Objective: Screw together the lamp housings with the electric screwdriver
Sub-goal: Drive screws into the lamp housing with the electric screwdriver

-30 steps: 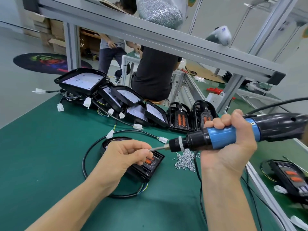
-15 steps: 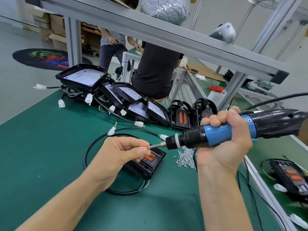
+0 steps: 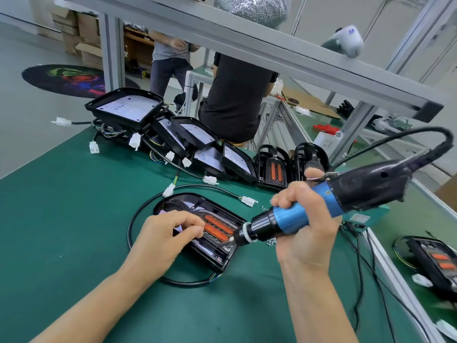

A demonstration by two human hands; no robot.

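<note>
A black lamp housing (image 3: pixel 217 233) with two orange strips lies flat on the green mat, ringed by its black cable. My left hand (image 3: pixel 163 241) rests on the housing's near-left part with fingers curled, thumb and forefinger pinched together over it. My right hand (image 3: pixel 304 224) grips the blue and black electric screwdriver (image 3: pixel 321 206). The tool slants down to the left and its bit tip touches the housing's right edge. Whether a screw sits on the bit is too small to tell.
A row of other black housings (image 3: pixel 188 142) with white connectors leans along the mat's far edge. Loose screws (image 3: pixel 270 241) lie right of the housing. Another housing (image 3: pixel 435 263) lies on the right bench. Two people work beyond the aluminium frame (image 3: pixel 247 48).
The screwdriver tip has swung down from my left fingertips onto the housing's right edge. My left hand has dropped onto the housing. The view has tilted downward.
</note>
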